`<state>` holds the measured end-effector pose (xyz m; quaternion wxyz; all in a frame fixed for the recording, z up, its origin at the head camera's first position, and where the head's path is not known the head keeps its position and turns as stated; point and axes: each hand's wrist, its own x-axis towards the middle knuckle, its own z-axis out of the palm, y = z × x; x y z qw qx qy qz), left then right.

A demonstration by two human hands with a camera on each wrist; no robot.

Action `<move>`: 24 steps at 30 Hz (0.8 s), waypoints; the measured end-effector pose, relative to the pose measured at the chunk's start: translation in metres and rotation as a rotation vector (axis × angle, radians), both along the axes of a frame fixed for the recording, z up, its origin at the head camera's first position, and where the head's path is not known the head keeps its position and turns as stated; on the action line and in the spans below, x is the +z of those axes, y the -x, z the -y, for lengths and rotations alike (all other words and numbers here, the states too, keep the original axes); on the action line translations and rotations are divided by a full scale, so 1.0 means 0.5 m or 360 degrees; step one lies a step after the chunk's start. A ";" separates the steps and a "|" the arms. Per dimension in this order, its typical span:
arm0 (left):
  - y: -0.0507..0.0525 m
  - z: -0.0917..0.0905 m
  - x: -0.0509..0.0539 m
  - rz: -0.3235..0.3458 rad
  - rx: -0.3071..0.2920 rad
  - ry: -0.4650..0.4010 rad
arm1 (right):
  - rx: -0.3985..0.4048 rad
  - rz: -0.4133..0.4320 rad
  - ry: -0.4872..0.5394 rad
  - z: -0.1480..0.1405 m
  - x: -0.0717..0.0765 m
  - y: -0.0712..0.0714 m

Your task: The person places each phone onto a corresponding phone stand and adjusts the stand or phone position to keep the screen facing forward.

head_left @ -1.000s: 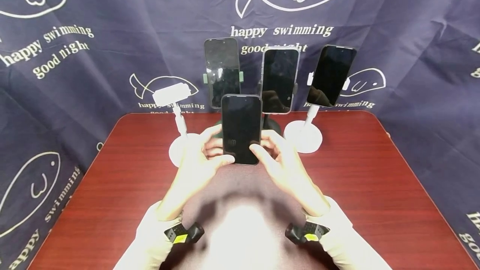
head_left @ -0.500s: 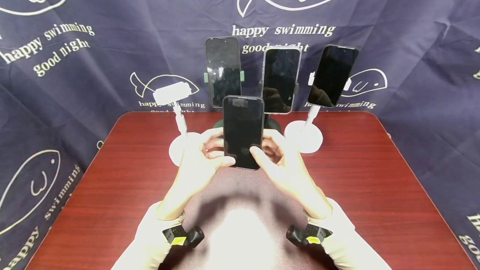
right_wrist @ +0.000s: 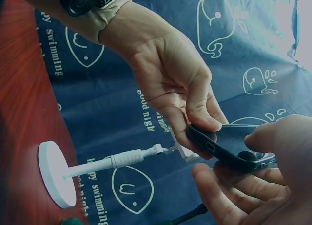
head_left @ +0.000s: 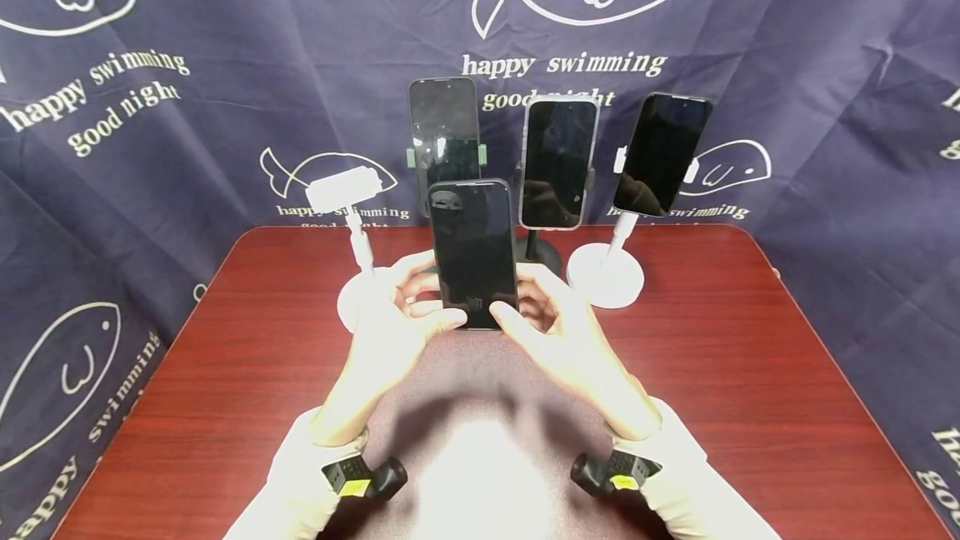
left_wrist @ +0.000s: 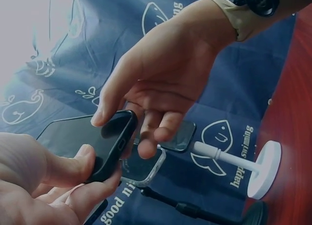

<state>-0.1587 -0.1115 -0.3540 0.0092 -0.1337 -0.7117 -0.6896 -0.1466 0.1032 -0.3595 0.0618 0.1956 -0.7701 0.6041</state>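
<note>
A black smartphone [head_left: 474, 252] with a dark screen is held upright above the table in the head view. My left hand [head_left: 386, 327] grips its lower left side, thumb on the screen's lower corner and fingers at the side and back. My right hand [head_left: 566, 327] holds the lower right side, its thumb pressing near the screen's bottom edge. In the left wrist view the phone's rounded bottom end [left_wrist: 114, 149] with its port faces the camera, between both thumbs. The right wrist view shows that same port end [right_wrist: 209, 146] pinched by both hands. Some fingers are hidden behind the phone.
Behind the held phone, phones stand in a green-clamped holder [head_left: 483, 155], a dark-based holder [head_left: 551, 257] and a white stand [head_left: 606, 275]. A white stand [head_left: 360, 244] without a phone is at left. The red table [head_left: 750, 373] meets a blue fish-print curtain [head_left: 225, 107].
The held phone dips slightly, then shifts a little left and up, leaning to the left. Both hands keep their hold and move with it. The stands stay where they were.
</note>
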 end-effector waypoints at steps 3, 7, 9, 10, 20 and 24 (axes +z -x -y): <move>-0.001 0.000 0.004 -0.0026 0.0008 -0.0014 | 0.0026 -0.0020 0.0005 0.000 0.002 0.000; -0.002 -0.001 0.009 -0.0025 0.0027 -0.0021 | 0.0066 -0.0072 -0.0012 -0.002 0.002 -0.002; -0.003 -0.003 0.011 -0.0017 0.0043 -0.0019 | 0.0055 -0.0120 -0.0061 -0.005 0.002 -0.004; -0.003 -0.003 0.012 -0.0018 0.0047 -0.0019 | 0.0067 -0.0128 -0.0068 -0.006 0.002 -0.005; -0.009 -0.004 0.012 -0.0090 -0.0001 -0.0030 | 0.0086 -0.0087 -0.0094 -0.009 0.002 -0.009; -0.012 -0.003 0.009 -0.0144 -0.0073 -0.0051 | 0.0073 -0.0071 -0.0049 -0.006 0.001 -0.011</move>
